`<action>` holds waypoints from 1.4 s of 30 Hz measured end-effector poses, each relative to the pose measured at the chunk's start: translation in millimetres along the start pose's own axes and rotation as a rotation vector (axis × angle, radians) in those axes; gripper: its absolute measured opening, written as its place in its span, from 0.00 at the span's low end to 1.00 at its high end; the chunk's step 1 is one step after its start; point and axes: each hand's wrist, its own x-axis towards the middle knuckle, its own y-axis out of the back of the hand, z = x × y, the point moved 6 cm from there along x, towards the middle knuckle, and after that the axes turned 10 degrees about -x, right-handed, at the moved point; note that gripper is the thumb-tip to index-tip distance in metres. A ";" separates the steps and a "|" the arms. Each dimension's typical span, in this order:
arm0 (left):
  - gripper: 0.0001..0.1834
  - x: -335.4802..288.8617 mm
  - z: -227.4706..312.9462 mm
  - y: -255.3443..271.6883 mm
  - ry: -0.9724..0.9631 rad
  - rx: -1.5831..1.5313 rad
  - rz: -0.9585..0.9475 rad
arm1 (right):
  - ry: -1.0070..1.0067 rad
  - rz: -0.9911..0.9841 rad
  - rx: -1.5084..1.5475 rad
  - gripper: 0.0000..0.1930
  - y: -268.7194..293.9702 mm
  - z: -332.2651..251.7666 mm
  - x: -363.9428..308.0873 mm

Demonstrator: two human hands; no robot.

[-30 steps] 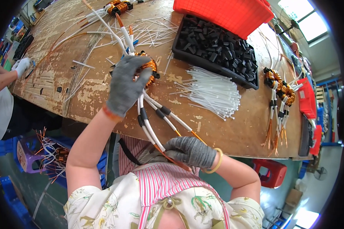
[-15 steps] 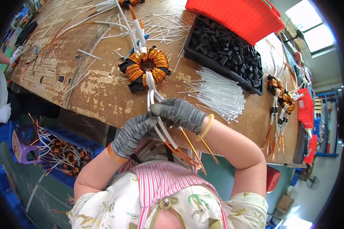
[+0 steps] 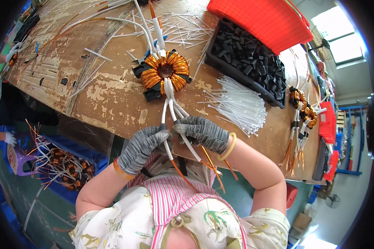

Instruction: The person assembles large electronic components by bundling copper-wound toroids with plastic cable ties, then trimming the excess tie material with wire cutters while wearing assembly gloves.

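Observation:
In front of me a toroidal coil point(image 3: 179, 79) wound with copper wire and fitted with black plastic pieces lies on the worn wooden table. White-sleeved wire leads point(image 3: 169, 92) run from it toward me and spread apart. My left hand point(image 3: 143, 145), in a grey knit glove, pinches the left lead at a small black sleeve point(image 3: 162, 126). My gloved right hand point(image 3: 205, 133) grips another lead just below a second black sleeve point(image 3: 177, 122); further leads pass under that hand. Bare copper ends point(image 3: 182, 176) hang past the table edge near my apron.
A black tray of short black sleeves point(image 3: 247, 58) stands far right, a red basket point(image 3: 257, 20) behind it. White cable ties point(image 3: 241, 108) lie beside it. Finished-looking coils point(image 3: 303, 108) rest at right. Below left is a blue crate of coils point(image 3: 70, 166). A co-worker's gloved hand point(image 3: 13, 52) shows far left.
My hands were close together over the bunched leads; now they are apart, each on its own lead. The leads have fanned out, and a black sleeve shows on each held one.

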 end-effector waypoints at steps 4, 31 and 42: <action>0.14 -0.2 0.3 -0.2 -0.007 0.005 0.014 | -0.040 -0.100 0.117 0.15 -5.6 5.1 1.3; 0.14 6.1 20.7 12.4 -0.322 0.323 0.221 | 0.035 0.950 -1.511 0.18 128.3 20.7 -99.1; 0.14 6.7 23.1 7.9 -0.339 0.341 0.229 | 0.203 1.170 -1.779 0.09 121.2 -11.3 -123.2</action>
